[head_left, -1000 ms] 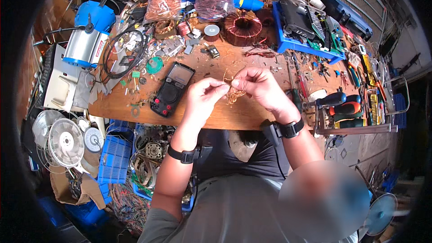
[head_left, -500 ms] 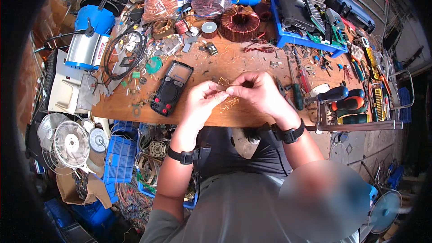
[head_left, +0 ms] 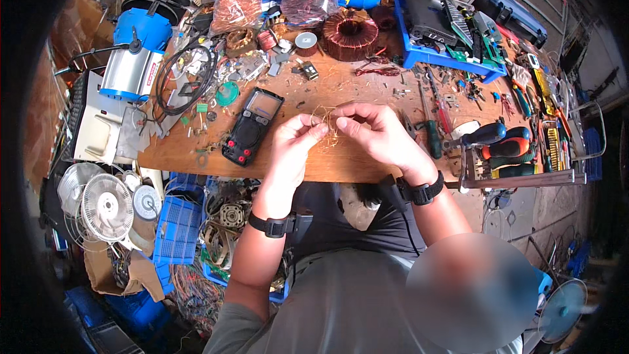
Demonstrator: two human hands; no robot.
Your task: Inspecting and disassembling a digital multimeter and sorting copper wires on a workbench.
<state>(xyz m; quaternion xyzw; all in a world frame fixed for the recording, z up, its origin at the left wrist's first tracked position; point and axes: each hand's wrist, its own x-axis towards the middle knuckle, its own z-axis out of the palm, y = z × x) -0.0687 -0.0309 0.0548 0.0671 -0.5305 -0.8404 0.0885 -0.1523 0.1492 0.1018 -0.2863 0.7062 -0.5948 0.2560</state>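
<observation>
Above the counter (head_left: 314, 169), our left hand (head_left: 293, 141) pinches fine wire (head_left: 331, 137). Whether our right hand (head_left: 379, 134) grips it too, we cannot tell.

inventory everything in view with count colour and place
Fine tangled copper wire: one tangle, golden, front centre
Wooden bench top: one, brown, centre
Rectangular plastic multimeter: one, black, left of centre
Clear plastic bags of wire: two, copper and dark red contents, back
Copper-wound ring coil: one, brown, back centre
Rectangular plastic tray of electronics: one, blue, back right
Cylindrical metal machine: one, blue and silver, left
Thick tool handles: several, blue, orange, dark green, right
Round slatted grille: one, white, lower left
Plastic mesh basket: at least one, blue, lower left
Cardboard box: one, brown, lower left
Small scraps: too many to count, mixed, bench
Wrist straps: two, black, forearms
Left hand: one, bare, pinching the wire
Right hand: one, bare, fingertips at wire
</observation>
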